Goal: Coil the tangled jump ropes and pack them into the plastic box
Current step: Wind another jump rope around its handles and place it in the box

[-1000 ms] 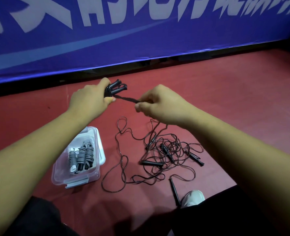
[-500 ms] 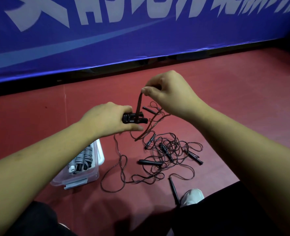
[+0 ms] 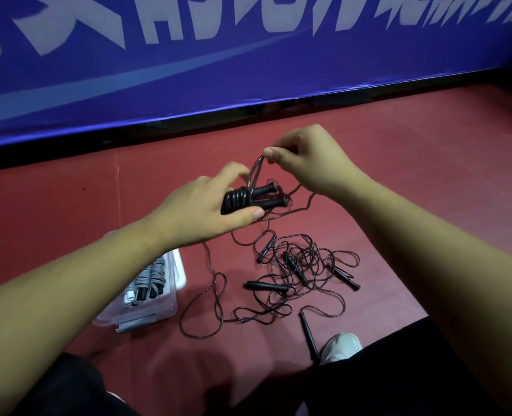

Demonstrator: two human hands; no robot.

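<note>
The left grip (image 3: 206, 205) is clenched round a coiled jump rope (image 3: 239, 199), thumb on the near side and fingers over the far side, holding it in the air above the red floor (image 3: 429, 175). The bundle's long axis runs left to right. Its two black handles (image 3: 268, 195) lie side by side and point right, tilted a little toward the far side. The right grip (image 3: 308, 159), just right of the left and farther off, pinches a loop of cord (image 3: 255, 172) that rises from the middle of the bundle. A cord trails down from beside the bundle to the tangled jump ropes (image 3: 304, 265), which lie on the floor nearer and to the right, their handles pointing several ways. One loose handle (image 3: 307, 334) lies with its long axis near to far, beside a white shoe (image 3: 340, 345). The plastic box (image 3: 167, 309) stands on the floor at near left, partly hidden by the left forearm, with coiled ropes (image 3: 152, 276) inside. A blue banner (image 3: 248, 70) runs along the far side.
</note>
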